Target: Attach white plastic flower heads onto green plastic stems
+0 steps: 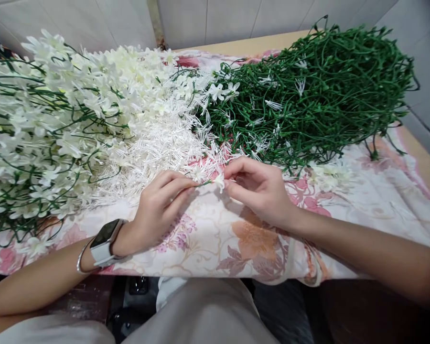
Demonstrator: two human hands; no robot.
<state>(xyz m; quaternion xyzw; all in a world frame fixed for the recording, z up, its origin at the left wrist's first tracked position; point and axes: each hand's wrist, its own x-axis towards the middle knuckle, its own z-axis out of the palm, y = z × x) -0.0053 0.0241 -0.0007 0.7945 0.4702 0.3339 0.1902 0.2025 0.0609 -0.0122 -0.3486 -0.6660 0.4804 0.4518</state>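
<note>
My left hand pinches the green stem of a small artificial flower over the front part of the cloth. The white bloom points to the right, and my right hand has its thumb and forefinger closed at the petals. Just beyond my hands lies a loose heap of white plastic stamens. Behind my right hand is a big bundle of bare green stems, with a few white pieces caught in it. White flowers on green stems are piled to the left.
A flower-patterned cloth covers the table, whose wooden edge shows at the right. Loose white petals lie right of my right hand. A tiled wall stands behind the table.
</note>
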